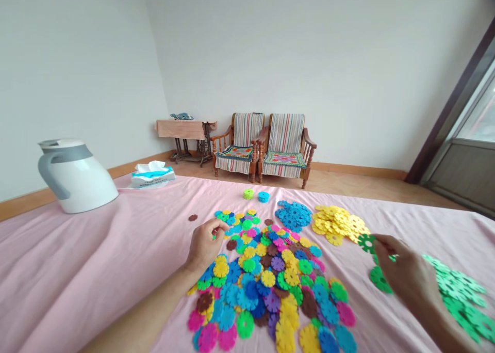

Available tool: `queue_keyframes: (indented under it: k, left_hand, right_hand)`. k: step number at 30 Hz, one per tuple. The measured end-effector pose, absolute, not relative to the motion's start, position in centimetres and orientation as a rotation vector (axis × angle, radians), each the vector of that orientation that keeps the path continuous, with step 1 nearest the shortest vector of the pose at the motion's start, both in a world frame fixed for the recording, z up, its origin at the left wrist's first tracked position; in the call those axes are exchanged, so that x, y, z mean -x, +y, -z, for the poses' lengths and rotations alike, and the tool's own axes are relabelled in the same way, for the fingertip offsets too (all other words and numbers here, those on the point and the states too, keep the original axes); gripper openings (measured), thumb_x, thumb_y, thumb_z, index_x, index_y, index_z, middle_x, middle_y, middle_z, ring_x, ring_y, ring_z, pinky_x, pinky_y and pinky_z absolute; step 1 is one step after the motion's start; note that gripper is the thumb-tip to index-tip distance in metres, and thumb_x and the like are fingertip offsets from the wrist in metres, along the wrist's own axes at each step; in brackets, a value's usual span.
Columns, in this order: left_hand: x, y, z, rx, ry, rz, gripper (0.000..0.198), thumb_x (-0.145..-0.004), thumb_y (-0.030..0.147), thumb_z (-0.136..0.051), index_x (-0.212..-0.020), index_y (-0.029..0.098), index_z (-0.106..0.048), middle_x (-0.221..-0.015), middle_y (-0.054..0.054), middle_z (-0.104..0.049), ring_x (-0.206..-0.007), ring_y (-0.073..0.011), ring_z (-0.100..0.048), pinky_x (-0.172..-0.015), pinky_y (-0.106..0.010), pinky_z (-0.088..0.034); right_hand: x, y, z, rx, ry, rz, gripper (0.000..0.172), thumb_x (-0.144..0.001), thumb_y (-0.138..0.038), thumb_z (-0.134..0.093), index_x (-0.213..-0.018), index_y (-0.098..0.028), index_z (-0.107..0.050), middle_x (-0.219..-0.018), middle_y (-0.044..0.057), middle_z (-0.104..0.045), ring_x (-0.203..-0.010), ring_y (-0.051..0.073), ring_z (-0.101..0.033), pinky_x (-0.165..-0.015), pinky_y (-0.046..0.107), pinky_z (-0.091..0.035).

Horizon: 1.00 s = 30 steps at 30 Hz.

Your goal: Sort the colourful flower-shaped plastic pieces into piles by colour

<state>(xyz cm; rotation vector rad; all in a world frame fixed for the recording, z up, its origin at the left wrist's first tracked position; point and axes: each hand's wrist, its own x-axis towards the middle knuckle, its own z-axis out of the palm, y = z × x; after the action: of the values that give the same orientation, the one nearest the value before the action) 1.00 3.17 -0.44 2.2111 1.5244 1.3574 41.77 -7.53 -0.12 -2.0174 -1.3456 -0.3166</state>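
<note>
A big mixed heap of coloured plastic snowflake discs [266, 281] lies on the pink tablecloth [116, 260]. My left hand [204, 242] rests at the heap's upper left edge, fingers curled in a pinch on a green disc. My right hand [406, 273] is to the right, fingers pinched on a green disc [366, 242] held just above the cloth. Under and beside that hand spreads a pile of green discs [460, 296]. Sorted piles of blue discs [294, 214] and yellow discs [338, 223] lie behind the heap.
A white electric kettle [73, 175] stands at the far left, a tissue pack [152, 175] behind it. A lone brown disc [192, 218] and two small stacks, green [248, 193] and blue [263, 196], sit apart. Two wooden armchairs [265, 146] stand by the wall.
</note>
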Motion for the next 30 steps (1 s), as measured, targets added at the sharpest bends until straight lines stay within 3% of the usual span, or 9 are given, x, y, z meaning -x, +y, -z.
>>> queue_keyframes:
  k: [4, 8, 13, 16, 24, 30]
  left_hand:
    - [-0.8, 3.4, 0.7, -2.213, 1.534, -1.344, 0.023, -0.074, 0.016, -0.045, -0.071, 0.021, -0.067, -0.075, 0.002, -0.072, -0.072, -0.0154, -0.067, -0.068, -0.023, -0.05]
    - [-0.7, 3.6, 0.8, -2.209, 1.548, -1.333, 0.022, -0.074, 0.017, -0.046, -0.071, 0.022, -0.067, -0.076, 0.002, -0.073, -0.073, -0.016, -0.067, -0.069, -0.023, -0.05]
    - [-0.7, 3.5, 0.8, -2.206, 1.547, -1.331, 0.022, -0.073, 0.017, -0.046, -0.072, 0.022, -0.068, -0.076, 0.003, -0.073, -0.073, -0.016, -0.067, -0.069, -0.023, -0.05]
    - [-0.8, 3.3, 0.5, -2.201, 1.545, -1.328, 0.023, -0.073, 0.017, -0.045, -0.071, 0.021, -0.067, -0.075, 0.002, -0.073, -0.072, -0.0159, -0.067, -0.069, -0.023, -0.05]
    - [-1.1, 2.8, 0.0, -2.172, 1.535, -1.336, 0.024, -0.073, 0.015, -0.044, -0.069, 0.02, -0.067, -0.074, 0.001, -0.072, -0.072, -0.0153, -0.066, -0.068, -0.024, -0.05]
    - [-0.4, 3.3, -0.6, -2.158, 1.538, -1.425, 0.023, -0.073, 0.013, -0.044, -0.071, 0.018, -0.067, -0.076, -0.001, -0.072, -0.074, -0.016, -0.066, -0.07, -0.025, -0.05]
  right_hand:
    - [-46.7, -8.8, 0.3, 2.338, -1.169, 0.346, 0.035, -0.079, -0.039, -0.043, -0.096, -0.022, -0.069, -0.087, 0.015, -0.071, -0.069, 0.028, -0.064, -0.056, 0.035, -0.04]
    - [-48.9, -9.7, 0.5, 2.499, -1.004, 0.334, 0.035, -0.077, -0.04, -0.044, -0.095, -0.026, -0.071, -0.083, 0.016, -0.07, -0.064, 0.029, -0.063, -0.055, 0.037, -0.036]
    - [-48.4, -9.9, 0.6, 2.51, -0.994, 0.426, 0.04, -0.079, -0.038, -0.04, -0.104, -0.024, -0.068, -0.101, 0.018, -0.067, -0.085, 0.034, -0.062, -0.06, 0.04, -0.033]
    - [-46.9, -9.5, 0.3, 2.388, -1.097, 0.463, 0.043, -0.083, -0.036, -0.035, -0.109, -0.019, -0.064, -0.108, 0.019, -0.064, -0.092, 0.034, -0.06, -0.063, 0.04, -0.037]
    - [-38.2, -7.6, 0.3, 1.716, -1.61, 0.224, 0.028, -0.085, -0.036, -0.042, -0.094, -0.021, -0.064, -0.092, 0.006, -0.067, -0.074, 0.019, -0.065, -0.064, 0.03, -0.049]
    - [-27.3, -9.5, -1.9, 1.357, -2.132, -0.088, 0.025, -0.088, -0.029, -0.045, -0.108, -0.025, -0.059, -0.107, 0.006, -0.064, -0.1, 0.022, -0.059, -0.085, 0.037, -0.047]
